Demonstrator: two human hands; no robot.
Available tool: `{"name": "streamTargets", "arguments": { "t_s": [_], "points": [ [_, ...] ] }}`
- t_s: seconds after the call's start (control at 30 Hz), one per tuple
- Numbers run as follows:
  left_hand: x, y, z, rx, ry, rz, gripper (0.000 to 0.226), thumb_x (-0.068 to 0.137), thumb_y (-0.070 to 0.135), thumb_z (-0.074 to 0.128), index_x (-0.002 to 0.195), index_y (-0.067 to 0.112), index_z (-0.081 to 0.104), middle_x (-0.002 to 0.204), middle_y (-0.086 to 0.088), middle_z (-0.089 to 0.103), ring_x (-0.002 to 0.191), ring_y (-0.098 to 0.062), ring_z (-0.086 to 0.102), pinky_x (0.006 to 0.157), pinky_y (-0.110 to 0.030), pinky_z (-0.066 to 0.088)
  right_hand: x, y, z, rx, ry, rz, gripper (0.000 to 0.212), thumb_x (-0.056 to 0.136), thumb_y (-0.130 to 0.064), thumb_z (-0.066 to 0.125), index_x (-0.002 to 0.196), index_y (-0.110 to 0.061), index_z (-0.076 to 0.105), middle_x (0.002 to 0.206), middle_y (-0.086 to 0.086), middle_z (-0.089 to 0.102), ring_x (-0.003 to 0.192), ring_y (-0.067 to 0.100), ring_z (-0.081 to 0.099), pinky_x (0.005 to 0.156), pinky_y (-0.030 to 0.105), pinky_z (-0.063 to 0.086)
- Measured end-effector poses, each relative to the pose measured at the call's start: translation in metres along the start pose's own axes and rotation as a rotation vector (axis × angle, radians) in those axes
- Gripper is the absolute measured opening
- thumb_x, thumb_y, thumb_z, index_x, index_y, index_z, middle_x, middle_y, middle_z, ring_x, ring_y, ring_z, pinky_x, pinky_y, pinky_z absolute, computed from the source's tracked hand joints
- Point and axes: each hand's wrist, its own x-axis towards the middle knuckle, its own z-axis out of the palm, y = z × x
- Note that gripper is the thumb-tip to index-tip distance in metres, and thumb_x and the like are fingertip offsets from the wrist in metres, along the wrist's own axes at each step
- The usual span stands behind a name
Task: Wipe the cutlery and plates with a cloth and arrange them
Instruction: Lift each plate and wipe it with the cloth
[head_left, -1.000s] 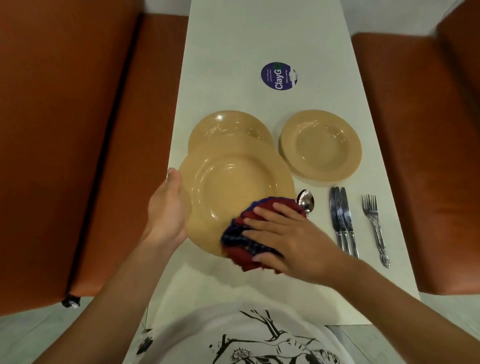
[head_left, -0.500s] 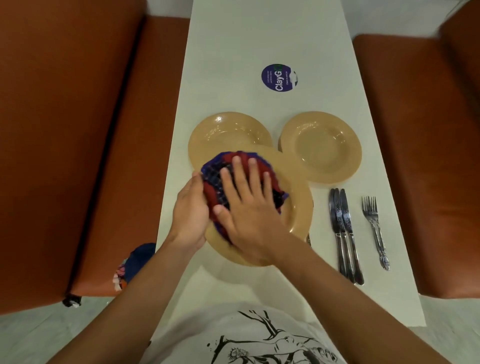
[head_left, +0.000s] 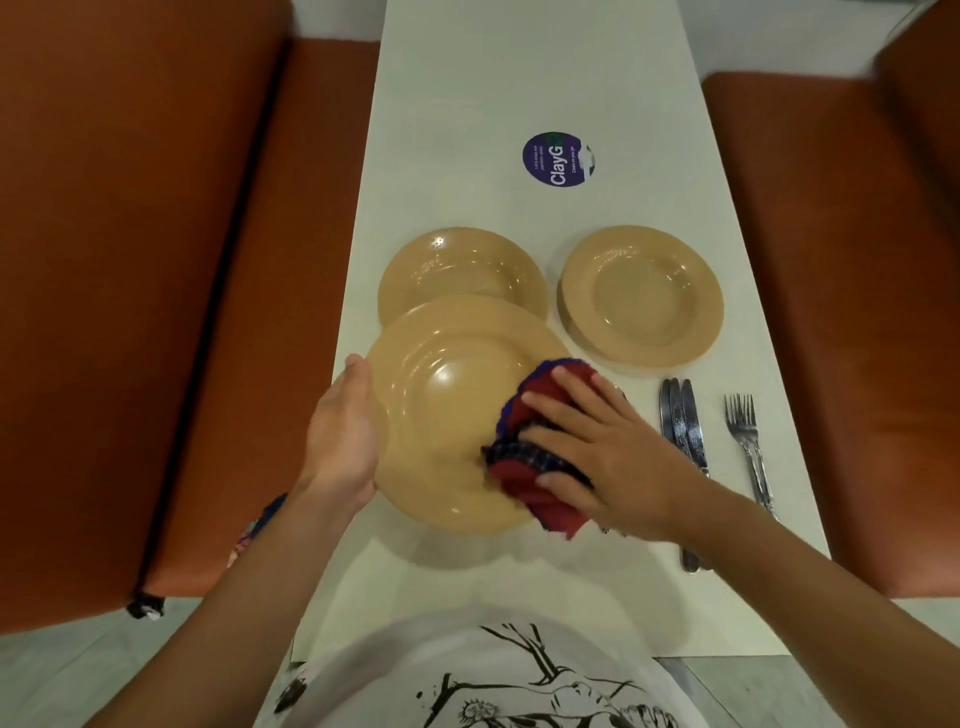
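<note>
Over pale table (head_left: 519, 78), glossy round tan plate (head_left: 441, 415), crumpled checked cloth (head_left: 524, 462), right hand (head_left: 613, 462)

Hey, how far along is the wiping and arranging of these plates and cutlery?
Early to midway, by the look of it. Two plates, far left and far right, lie flat on the table; whether they are wiped cannot be told. In hand: the left hand steadies the near plate while the right hand presses the cloth on it. Left: the knives and fork, untouched.
</note>
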Motion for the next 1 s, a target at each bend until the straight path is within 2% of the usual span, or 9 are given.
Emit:
{"name": "streamTargets", "arguments": {
  "t_s": [0.13, 0.27, 0.43, 0.53, 0.63, 0.77, 0.83, 0.9, 1.0],
  "points": [
    [-0.004, -0.010, 0.010, 0.036, -0.070, -0.018, 0.044, 0.111, 0.049, 0.036, 0.133, 0.025, 0.065, 0.099, 0.006, 0.082, 0.086, -0.012, 0.079, 0.063, -0.026, 0.062, 0.024, 0.000, -0.005, -0.067, -0.023, 0.286, 0.069, 0.105, -0.061, 0.022, 0.160, -0.022, 0.036, 0.172, 0.014, 0.020, 0.157, 0.049, 0.012, 0.123, 0.068, 0.019],
    [-0.009, -0.014, 0.026, 0.054, -0.114, -0.019, 0.046, 0.111, 0.049, 0.032, 0.126, 0.027, 0.069, 0.106, 0.001, 0.081, 0.090, -0.013, 0.079, 0.064, -0.025, 0.062, 0.062, -0.035, 0.003, 0.048, 0.068, 0.489, 0.077, 0.103, -0.062, 0.017, 0.166, -0.018, 0.017, 0.174, 0.020, 0.004, 0.158, 0.049, -0.001, 0.126, 0.065, 0.004],
    [-0.012, -0.008, 0.032, -0.025, -0.093, -0.053, 0.041, 0.109, 0.044, 0.045, 0.103, 0.023, 0.080, 0.100, -0.002, 0.082, 0.097, -0.020, 0.078, 0.088, -0.038, 0.060, 0.077, -0.089, 0.007, 0.234, 0.095, 0.303, 0.070, 0.108, -0.053, 0.013, 0.166, -0.019, -0.003, 0.174, 0.011, -0.014, 0.159, 0.031, -0.020, 0.129, 0.056, -0.005],
    [-0.010, 0.000, 0.025, -0.065, -0.088, -0.082, 0.043, 0.108, 0.044, 0.048, 0.099, 0.014, 0.077, 0.093, -0.006, 0.082, 0.080, -0.017, 0.080, 0.075, -0.035, 0.059, 0.057, -0.100, 0.006, 0.211, 0.031, 0.076, 0.067, 0.110, -0.051, 0.019, 0.167, -0.016, 0.009, 0.176, 0.007, -0.002, 0.162, 0.024, -0.012, 0.130, 0.049, -0.004],
    [-0.005, 0.002, 0.014, -0.030, -0.087, -0.062, 0.040, 0.108, 0.049, 0.044, 0.101, 0.022, 0.073, 0.077, 0.005, 0.081, 0.068, -0.012, 0.078, 0.062, -0.027, 0.057, 0.027, -0.085, 0.006, 0.229, -0.022, -0.098, 0.062, 0.109, -0.053, 0.031, 0.164, -0.022, 0.028, 0.173, 0.001, 0.020, 0.162, 0.020, 0.001, 0.131, 0.044, -0.002],
    [0.001, 0.000, 0.004, -0.048, -0.084, -0.062, 0.038, 0.109, 0.046, 0.044, 0.112, 0.019, 0.070, 0.069, 0.011, 0.077, 0.065, -0.008, 0.075, 0.053, -0.021, 0.056, -0.006, -0.041, -0.002, 0.296, 0.049, -0.162, 0.042, 0.100, -0.045, 0.061, 0.136, -0.025, 0.069, 0.144, -0.005, 0.065, 0.150, 0.019, 0.043, 0.125, 0.051, 0.030],
    [0.000, -0.002, 0.003, -0.023, -0.066, -0.058, 0.039, 0.109, 0.047, 0.044, 0.110, 0.017, 0.069, 0.070, 0.011, 0.076, 0.063, -0.007, 0.074, 0.052, -0.021, 0.056, -0.010, -0.019, -0.008, 0.287, 0.137, -0.121, 0.036, 0.094, -0.041, 0.066, 0.122, -0.021, 0.078, 0.129, -0.004, 0.075, 0.138, 0.020, 0.057, 0.120, 0.052, 0.038],
    [-0.001, -0.007, 0.003, 0.009, -0.059, -0.056, 0.043, 0.109, 0.050, 0.042, 0.118, 0.020, 0.071, 0.083, 0.008, 0.080, 0.077, -0.011, 0.078, 0.062, -0.027, 0.061, -0.005, -0.003, -0.012, 0.206, 0.183, -0.056, 0.039, 0.096, -0.041, 0.061, 0.124, -0.017, 0.076, 0.131, -0.001, 0.074, 0.138, 0.024, 0.056, 0.122, 0.050, 0.035],
    [-0.005, -0.012, 0.008, 0.043, -0.066, -0.056, 0.045, 0.109, 0.053, 0.038, 0.123, 0.028, 0.071, 0.102, 0.005, 0.082, 0.096, -0.019, 0.078, 0.085, -0.039, 0.063, 0.018, 0.000, -0.009, 0.047, 0.096, 0.116, 0.054, 0.103, -0.049, 0.044, 0.146, -0.021, 0.060, 0.156, 0.001, 0.054, 0.156, 0.031, 0.030, 0.127, 0.056, 0.021]
  ]
}}
